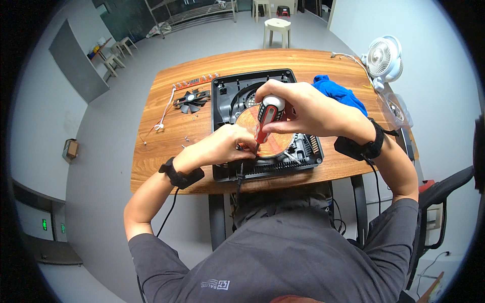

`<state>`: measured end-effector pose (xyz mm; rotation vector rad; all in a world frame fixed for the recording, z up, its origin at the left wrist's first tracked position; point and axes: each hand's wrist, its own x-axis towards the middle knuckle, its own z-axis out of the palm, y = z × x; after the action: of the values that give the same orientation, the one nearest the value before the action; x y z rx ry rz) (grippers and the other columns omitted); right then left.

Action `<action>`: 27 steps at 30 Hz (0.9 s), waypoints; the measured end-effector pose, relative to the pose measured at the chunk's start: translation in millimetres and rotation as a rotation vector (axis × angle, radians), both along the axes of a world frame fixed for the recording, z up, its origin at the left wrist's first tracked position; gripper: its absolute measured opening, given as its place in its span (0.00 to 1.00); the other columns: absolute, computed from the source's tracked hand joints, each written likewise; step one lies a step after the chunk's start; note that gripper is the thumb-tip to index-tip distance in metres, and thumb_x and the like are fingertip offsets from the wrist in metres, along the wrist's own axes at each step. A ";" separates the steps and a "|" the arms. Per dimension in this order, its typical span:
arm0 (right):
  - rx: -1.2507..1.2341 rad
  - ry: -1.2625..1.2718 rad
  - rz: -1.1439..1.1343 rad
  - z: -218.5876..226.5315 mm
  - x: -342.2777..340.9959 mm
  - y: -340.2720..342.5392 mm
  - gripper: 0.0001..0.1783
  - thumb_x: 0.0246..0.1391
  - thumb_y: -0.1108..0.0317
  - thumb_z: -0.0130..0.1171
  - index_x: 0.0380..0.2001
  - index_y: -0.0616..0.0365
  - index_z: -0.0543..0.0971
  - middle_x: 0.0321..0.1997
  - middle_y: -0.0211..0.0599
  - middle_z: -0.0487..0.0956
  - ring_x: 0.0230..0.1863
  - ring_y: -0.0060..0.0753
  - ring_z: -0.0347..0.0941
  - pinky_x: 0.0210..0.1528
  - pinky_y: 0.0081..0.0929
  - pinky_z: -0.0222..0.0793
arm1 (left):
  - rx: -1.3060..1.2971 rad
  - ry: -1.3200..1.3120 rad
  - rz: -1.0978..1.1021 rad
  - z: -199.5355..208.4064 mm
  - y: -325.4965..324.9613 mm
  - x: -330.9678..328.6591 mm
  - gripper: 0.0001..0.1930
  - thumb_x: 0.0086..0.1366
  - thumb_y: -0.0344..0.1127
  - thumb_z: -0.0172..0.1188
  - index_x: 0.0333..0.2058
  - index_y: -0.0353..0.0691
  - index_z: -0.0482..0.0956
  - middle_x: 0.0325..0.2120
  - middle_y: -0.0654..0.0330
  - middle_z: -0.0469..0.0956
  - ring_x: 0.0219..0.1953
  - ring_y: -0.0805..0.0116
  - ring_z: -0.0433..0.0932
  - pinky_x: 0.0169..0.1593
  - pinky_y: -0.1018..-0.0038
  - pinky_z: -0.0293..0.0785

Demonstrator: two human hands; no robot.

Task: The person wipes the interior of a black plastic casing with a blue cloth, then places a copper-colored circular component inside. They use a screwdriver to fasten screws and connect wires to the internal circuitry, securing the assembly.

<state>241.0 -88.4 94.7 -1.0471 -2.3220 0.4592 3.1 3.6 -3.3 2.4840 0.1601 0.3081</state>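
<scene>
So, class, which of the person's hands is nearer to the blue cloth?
Right. The right hand, holding the screwdriver, is just left of the blue cloth; the left hand is farther left, by the copper coil.

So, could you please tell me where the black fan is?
The head view shows the black fan on the table, left of the black housing, just below the red strip.

Looks like a repair workshop, set up in a plain room.
Shows as much in the wooden table [151,166], spread with an opened black appliance housing [220,106], copper-coloured coil [275,147], loose black fan [191,102], orange circuit strip [194,82] and scattered screws [187,139], with a red-handled screwdriver [267,118] in use; reads as workspace in the smooth grey floor [121,126], white walls [434,76], plastic stools [277,25], metal rack [202,18] and green lit signs [44,224].
</scene>
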 end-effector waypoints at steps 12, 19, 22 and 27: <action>-0.050 -0.052 -0.016 10.6 -6.3 -10.9 0.25 0.56 0.61 0.71 0.49 0.58 0.71 0.37 0.47 0.81 0.37 0.45 0.81 0.38 0.34 0.79 | 0.106 0.007 0.037 -0.2 14.9 -13.6 0.13 0.56 0.19 0.63 0.41 0.36 0.82 0.41 0.53 0.80 0.48 0.53 0.80 0.51 0.63 0.77; 0.100 -0.056 -0.058 1.1 -1.6 -11.5 0.27 0.51 0.59 0.76 0.50 0.54 0.75 0.30 0.34 0.78 0.27 0.27 0.73 0.29 0.22 0.70 | 0.147 -0.009 -0.001 -14.6 30.1 -21.3 0.20 0.52 0.14 0.58 0.44 0.37 0.83 0.51 0.55 0.77 0.54 0.54 0.78 0.58 0.63 0.76; 0.135 -0.044 -0.054 -2.2 -1.8 -9.0 0.28 0.50 0.59 0.77 0.50 0.54 0.75 0.31 0.34 0.78 0.27 0.28 0.74 0.29 0.22 0.70 | 0.097 0.025 -0.004 -12.5 29.5 -23.5 0.20 0.52 0.14 0.59 0.44 0.38 0.83 0.53 0.55 0.77 0.55 0.54 0.77 0.60 0.64 0.76; 0.141 -0.069 -0.073 -1.6 -0.6 -9.7 0.27 0.50 0.60 0.77 0.49 0.55 0.75 0.31 0.35 0.79 0.27 0.28 0.76 0.29 0.23 0.72 | 0.119 0.027 -0.011 -12.0 30.8 -24.8 0.20 0.52 0.16 0.65 0.44 0.39 0.83 0.55 0.56 0.76 0.56 0.54 0.77 0.60 0.64 0.76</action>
<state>240.4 -98.1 93.1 -1.0906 -2.3290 0.2310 -21.7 34.4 -15.4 2.6066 0.1426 0.2864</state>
